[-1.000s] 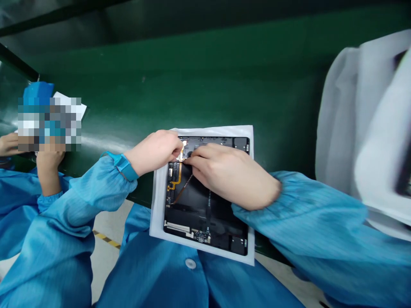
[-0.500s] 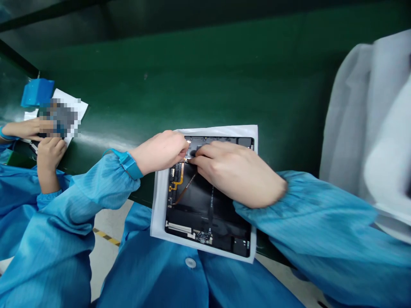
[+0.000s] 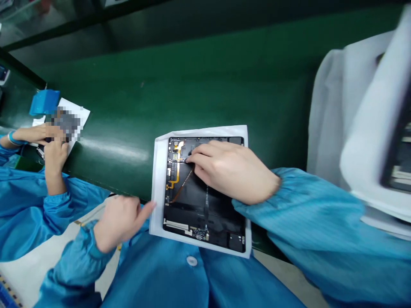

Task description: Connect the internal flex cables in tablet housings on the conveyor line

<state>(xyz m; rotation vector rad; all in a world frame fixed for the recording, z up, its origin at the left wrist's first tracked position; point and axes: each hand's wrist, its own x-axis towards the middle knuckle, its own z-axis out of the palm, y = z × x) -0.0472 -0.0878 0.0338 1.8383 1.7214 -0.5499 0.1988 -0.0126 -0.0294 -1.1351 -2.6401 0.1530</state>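
An opened tablet (image 3: 221, 222) with its inner parts exposed lies on a white padded sheet (image 3: 156, 188) at the bench's front edge. My right hand (image 3: 231, 169) reaches over its upper half, thumb and fingers pinched together near a small connector area. What they grip, if anything, is hidden. Beside the fingertips run an orange flex cable (image 3: 177, 173) and a thin brown strip (image 3: 183, 188). My left hand (image 3: 120, 220), slightly blurred, is off the tablet at the lower left. Its thumb sticks out toward the sheet's left edge, apart from the curled fingers, and nothing shows in it.
At the left, a co-worker's hands (image 3: 54, 147) work over a pixelated device on white paper (image 3: 84, 114), beside a blue box (image 3: 45, 101). White padded covers (image 3: 327, 115) stand at the right, near another opened device (image 3: 400, 167). A green bench (image 3: 205, 90) stretches behind.
My left hand has left the tablet's upper left part and moved down and left, uncovering the orange cable. The right hand stays almost in place. More of the device at right shows.
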